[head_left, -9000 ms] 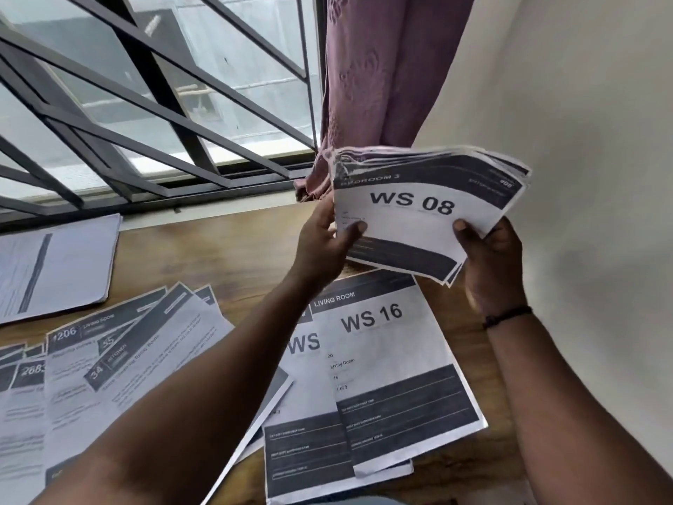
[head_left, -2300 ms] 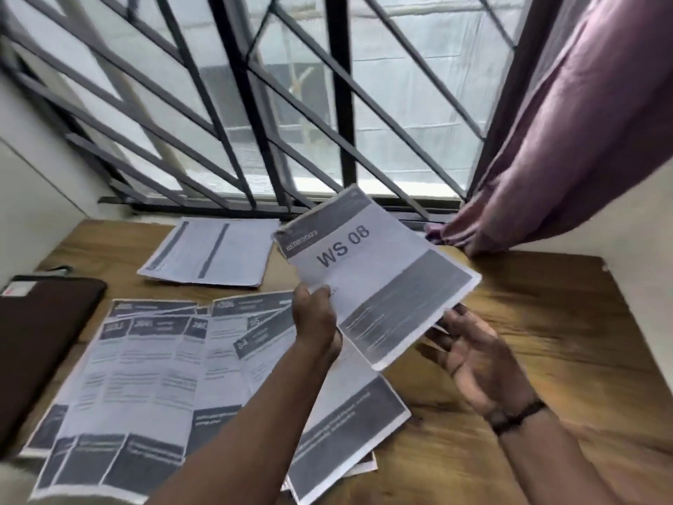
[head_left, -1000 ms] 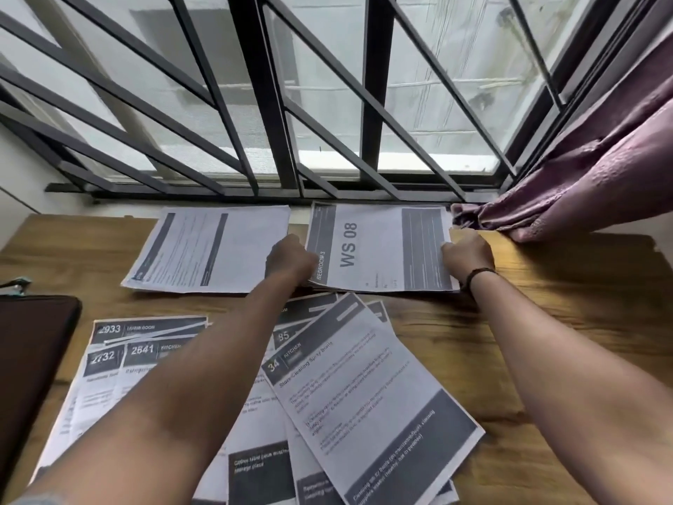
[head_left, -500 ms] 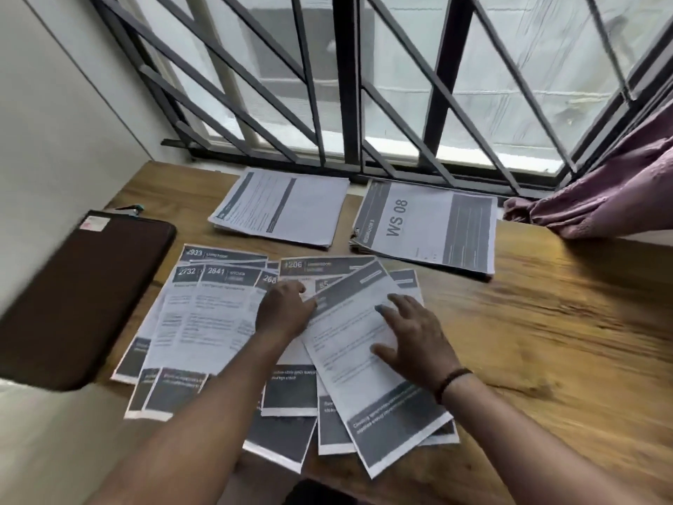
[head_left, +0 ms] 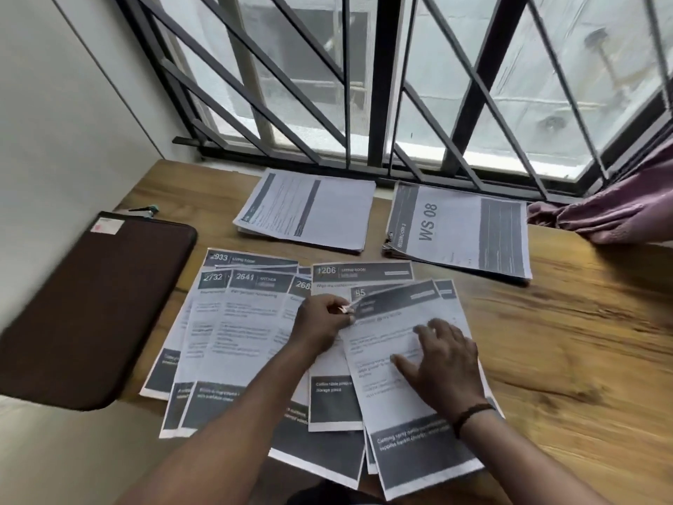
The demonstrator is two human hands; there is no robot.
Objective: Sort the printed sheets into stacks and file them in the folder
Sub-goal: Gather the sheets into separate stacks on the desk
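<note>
Desk (head_left: 568, 359), by window: top sheet (head_left: 397, 359) being pinched at its corner by left hand (head_left: 322, 320), pressed flat under open right hand (head_left: 446, 362); best lifted singly.

Single head cam, looks fwd and steeply down over wooden desk (head_left: 568, 359) toward barred window (head_left: 382, 85), close in.

Bare wood runs along the right edge of the brown wooden tabletop (head_left: 568, 359). The dark brown zip folder (head_left: 91, 308) fills the left edge; two white printed-sheet stacks (head_left: 309, 209) and the crumpled mauve curtain (head_left: 615, 209) crowd the far edge, loose printed sheets (head_left: 247, 333) the near middle.
</note>
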